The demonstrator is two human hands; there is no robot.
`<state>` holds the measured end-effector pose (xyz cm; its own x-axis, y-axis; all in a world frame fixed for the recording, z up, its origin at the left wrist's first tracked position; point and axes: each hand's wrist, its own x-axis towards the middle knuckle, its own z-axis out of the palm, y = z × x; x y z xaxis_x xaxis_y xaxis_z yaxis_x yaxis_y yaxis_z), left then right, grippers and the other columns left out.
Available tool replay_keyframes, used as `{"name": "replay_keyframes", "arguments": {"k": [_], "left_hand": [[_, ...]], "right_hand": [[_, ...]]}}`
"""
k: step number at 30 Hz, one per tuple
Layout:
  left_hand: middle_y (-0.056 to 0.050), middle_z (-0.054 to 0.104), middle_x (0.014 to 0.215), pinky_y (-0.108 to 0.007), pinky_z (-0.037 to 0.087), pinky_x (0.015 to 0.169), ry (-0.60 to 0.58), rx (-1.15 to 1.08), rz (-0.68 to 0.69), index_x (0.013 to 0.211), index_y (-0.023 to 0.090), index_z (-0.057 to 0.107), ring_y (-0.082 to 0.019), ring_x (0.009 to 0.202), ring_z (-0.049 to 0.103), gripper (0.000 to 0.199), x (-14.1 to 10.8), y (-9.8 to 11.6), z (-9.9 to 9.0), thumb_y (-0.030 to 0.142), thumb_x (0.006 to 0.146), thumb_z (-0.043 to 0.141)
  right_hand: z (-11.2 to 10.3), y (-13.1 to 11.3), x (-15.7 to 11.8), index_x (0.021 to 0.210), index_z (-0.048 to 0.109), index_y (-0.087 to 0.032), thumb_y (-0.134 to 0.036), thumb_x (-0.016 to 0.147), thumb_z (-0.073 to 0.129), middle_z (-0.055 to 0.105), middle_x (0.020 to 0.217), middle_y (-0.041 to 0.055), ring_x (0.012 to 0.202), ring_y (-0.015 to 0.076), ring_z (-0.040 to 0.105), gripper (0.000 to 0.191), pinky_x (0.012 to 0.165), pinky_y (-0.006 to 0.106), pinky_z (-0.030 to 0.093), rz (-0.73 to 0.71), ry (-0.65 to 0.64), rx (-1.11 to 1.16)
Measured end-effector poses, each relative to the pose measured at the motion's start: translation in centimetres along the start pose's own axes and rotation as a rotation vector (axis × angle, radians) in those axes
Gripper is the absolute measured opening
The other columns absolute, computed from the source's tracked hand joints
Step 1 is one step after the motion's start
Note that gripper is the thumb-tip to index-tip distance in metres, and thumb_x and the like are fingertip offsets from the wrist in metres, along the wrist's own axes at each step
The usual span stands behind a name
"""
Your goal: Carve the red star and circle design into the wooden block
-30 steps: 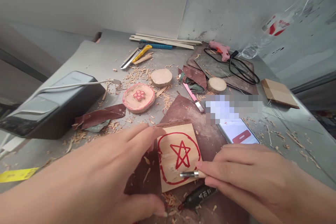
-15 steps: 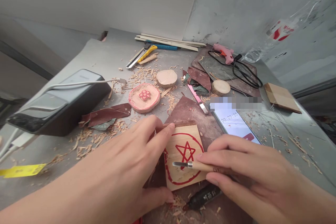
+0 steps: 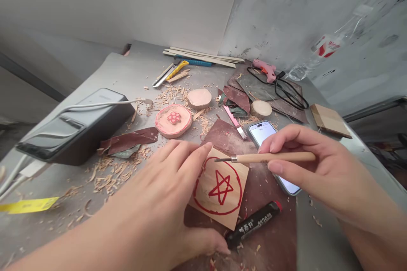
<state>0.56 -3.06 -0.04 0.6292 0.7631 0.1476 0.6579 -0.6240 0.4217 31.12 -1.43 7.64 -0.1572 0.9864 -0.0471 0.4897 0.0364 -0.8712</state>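
Observation:
A square wooden board (image 3: 206,192) marked with a red star inside a red circle lies tilted on brown sandpaper (image 3: 276,237). My left hand (image 3: 168,190) rests over the board's left edge, fingertips at its upper corner and thumb spread apart near the black marker (image 3: 254,222). Between the thumb and fingers of my right hand (image 3: 305,156) is a carving tool (image 3: 254,158), its metal tip pointing left above the board's upper part. The marker with a red end lies along the board's lower right side.
Behind are a round slice with a red flower (image 3: 165,125), two plain slices, a pink cutter (image 3: 233,120) and a yellow-handled knife (image 3: 176,70). A phone (image 3: 260,131) lies partly under my right hand. A black power bank (image 3: 76,135) stands left; a glue gun (image 3: 265,70) lies back right.
My right hand has lifted up and rightward with the carving tool, uncovering the marker. The board has turned clockwise under my left hand. The phone's screen looks different.

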Motion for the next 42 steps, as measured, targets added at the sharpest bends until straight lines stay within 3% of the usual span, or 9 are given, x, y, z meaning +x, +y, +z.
{"name": "replay_keyframes", "arguments": {"k": [2,6,12,18,21,23,27,30,42], "left_hand": [[-0.023,0.070,0.159,-0.068,0.064,0.114,0.085,-0.006,-0.079,0.173,0.017,0.038,-0.053,0.149,0.065,0.116,0.1,0.9,0.9,0.077,0.087,0.089],[-0.015,0.070,0.163,-0.057,0.062,0.117,0.045,-0.147,-0.069,0.177,0.026,0.033,-0.041,0.151,0.063,0.100,0.4,1.7,1.7,0.048,0.094,0.084],[-0.020,0.068,0.162,-0.071,0.055,0.119,0.110,-0.127,-0.102,0.174,0.024,0.034,-0.050,0.148,0.061,0.116,0.7,2.0,2.5,0.072,0.084,0.091],[-0.016,0.073,0.161,-0.062,0.053,0.126,0.149,-0.147,0.000,0.181,0.022,0.016,-0.041,0.151,0.064,0.108,0.8,1.9,2.2,0.034,0.087,0.069],[-0.014,0.072,0.164,-0.059,0.049,0.131,0.105,-0.090,0.071,0.184,0.021,0.008,-0.040,0.153,0.064,0.117,0.5,1.1,1.3,0.034,0.085,0.070],[-0.019,0.071,0.165,-0.061,0.055,0.125,0.088,-0.010,0.082,0.182,0.019,0.015,-0.046,0.151,0.066,0.119,0.4,0.6,0.9,0.050,0.087,0.081],[-0.024,0.080,0.138,-0.069,0.068,0.097,0.104,0.097,0.089,0.151,0.016,0.060,-0.054,0.125,0.077,0.102,1.0,0.1,0.6,0.084,0.081,0.089],[-0.019,0.082,0.121,-0.066,0.069,0.085,0.114,0.093,0.079,0.131,0.017,0.073,-0.050,0.108,0.081,0.085,1.5,0.1,0.5,0.083,0.079,0.091],[-0.019,0.085,0.110,-0.061,0.067,0.078,0.122,0.121,0.116,0.116,0.014,0.082,-0.045,0.094,0.080,0.071,2.2,0.8,0.1,0.073,0.078,0.094]], "right_hand": [[0.3,0.5,0.3,0.094,0.076,-0.029,-0.042,0.085,0.105,0.084,0.099,0.0030,0.088,0.0230,0.082,0.033,0.069,0.028,0.068,0.003,0.023,0.074],[0.6,0.9,0.8,0.095,0.075,-0.031,-0.045,0.088,0.102,0.082,0.098,0.0043,0.080,0.0232,0.078,0.031,0.056,0.030,0.062,-0.016,0.077,0.157],[1.5,-0.5,2.1,0.113,0.067,-0.032,-0.035,0.101,0.087,0.078,0.106,0.0026,0.092,0.0236,0.084,0.024,0.087,0.040,0.075,-0.050,0.039,0.131],[2.5,-1.6,3.9,0.139,0.049,-0.032,-0.018,0.110,0.066,0.072,0.108,0.0014,0.095,0.0230,0.085,0.037,0.088,0.040,0.075,-0.130,-0.087,0.088],[3.1,-1.3,4.5,0.145,0.049,-0.031,-0.015,0.115,0.056,0.068,0.107,0.0009,0.087,0.0205,0.083,0.035,0.080,0.037,0.071,-0.210,-0.119,-0.033],[3.7,-0.6,4.8,0.152,0.046,-0.031,-0.015,0.117,0.052,0.067,0.110,0.0017,0.086,0.0200,0.082,0.038,0.075,0.036,0.069,-0.247,-0.157,-0.043],[5.1,0.7,5.5,0.169,0.033,-0.030,-0.017,0.119,0.046,0.065,0.115,0.0039,0.081,0.0182,0.078,0.053,0.073,0.036,0.068,-0.292,-0.185,-0.011],[5.8,0.9,6.1,0.177,0.022,-0.032,-0.018,0.119,0.044,0.066,0.123,0.0063,0.083,0.0187,0.077,0.063,0.073,0.037,0.069,-0.258,-0.201,-0.007],[6.8,-0.1,7.0,0.180,0.017,-0.022,-0.021,0.120,0.039,0.068,0.128,0.0135,0.101,0.0256,0.075,0.064,0.081,0.041,0.071,-0.268,-0.276,-0.067]]}}
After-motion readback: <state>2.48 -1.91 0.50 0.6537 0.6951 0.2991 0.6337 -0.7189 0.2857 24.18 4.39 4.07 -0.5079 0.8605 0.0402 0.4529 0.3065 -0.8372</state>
